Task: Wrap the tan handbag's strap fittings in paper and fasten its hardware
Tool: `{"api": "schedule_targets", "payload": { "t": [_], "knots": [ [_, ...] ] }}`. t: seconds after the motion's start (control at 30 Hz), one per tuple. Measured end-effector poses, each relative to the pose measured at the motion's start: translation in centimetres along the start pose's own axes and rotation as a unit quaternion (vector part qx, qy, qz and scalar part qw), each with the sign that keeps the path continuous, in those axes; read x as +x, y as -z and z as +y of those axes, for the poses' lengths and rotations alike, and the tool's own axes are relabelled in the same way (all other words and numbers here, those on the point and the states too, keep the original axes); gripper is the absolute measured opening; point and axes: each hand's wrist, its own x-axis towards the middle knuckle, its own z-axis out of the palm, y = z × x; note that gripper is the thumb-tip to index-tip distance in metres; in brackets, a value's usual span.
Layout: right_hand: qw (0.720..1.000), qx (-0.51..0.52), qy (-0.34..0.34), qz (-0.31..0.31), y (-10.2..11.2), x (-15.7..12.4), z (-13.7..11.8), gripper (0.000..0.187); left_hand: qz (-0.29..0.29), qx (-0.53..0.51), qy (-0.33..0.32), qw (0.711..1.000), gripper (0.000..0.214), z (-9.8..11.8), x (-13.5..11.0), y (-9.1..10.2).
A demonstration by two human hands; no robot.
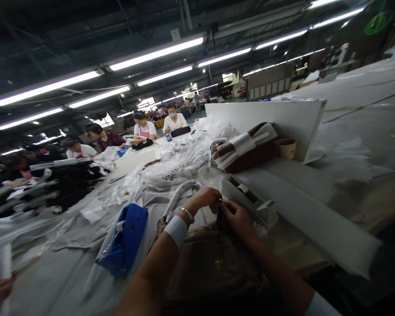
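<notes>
Intently, a worker's left hand pinched a small mottled piece above a soft brown bag with a gold-toned zipper, set below both hands at the cloth-covered worktable. The right hand's fingertips came to the piece's edge; whether they gripped it could not be told. A boxy blue plastic dispenser sat just left of the bag, crinkled clear wrapping heaped beyond.

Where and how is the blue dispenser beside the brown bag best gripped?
Probably grip the blue dispenser by its far end, from above, with the left hand, the nearer of the two hands. That end looks blocky and closed, while its left side opens into a recess holding something white.
</notes>
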Motion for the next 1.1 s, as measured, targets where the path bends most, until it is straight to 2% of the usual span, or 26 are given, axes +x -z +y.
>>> {"api": "schedule_targets", "payload": {
  "t": [0.1,0.2,0.37,0.6,0.77,0.93,1.1],
  "knots": [
    [1.000,-0.011,-0.003,-0.001,0.0,-0.1,0.2,0.039,-0.049,-0.003,-0.034,0.998,0.025,-1.0,-0.2,1.3],
    [1.000,-0.014,0.004,-0.002,-0.1,-0.2,0.2,0.037,-0.070,0.003,-0.052,0.996,0.022,-1.5,-0.5,1.9],
    [0.998,-0.024,0.049,-0.016,0.0,-0.3,0.0,0.033,-0.059,0.021,-0.043,0.997,0.029,-1.6,-0.3,1.1],
    [0.996,-0.036,0.079,-0.027,0.0,-0.5,0.0,0.029,-0.096,-0.017,-0.059,0.993,0.024,-2.0,-0.1,0.7],
    [0.995,-0.039,0.082,-0.032,0.1,-0.6,0.0,0.029,-0.086,-0.032,-0.043,0.995,0.036,-1.9,-0.6,0.8],
    [0.997,-0.042,0.058,-0.004,0.0,-0.5,0.1,0.033,-0.050,-0.037,-0.029,0.998,0.020,-2.1,-1.7,0.7],
    [0.997,-0.054,0.050,0.016,0.0,-0.4,0.5,0.035,0.020,-0.072,0.001,0.997,0.017,-2.2,-3.4,-0.8]
  ]
}}
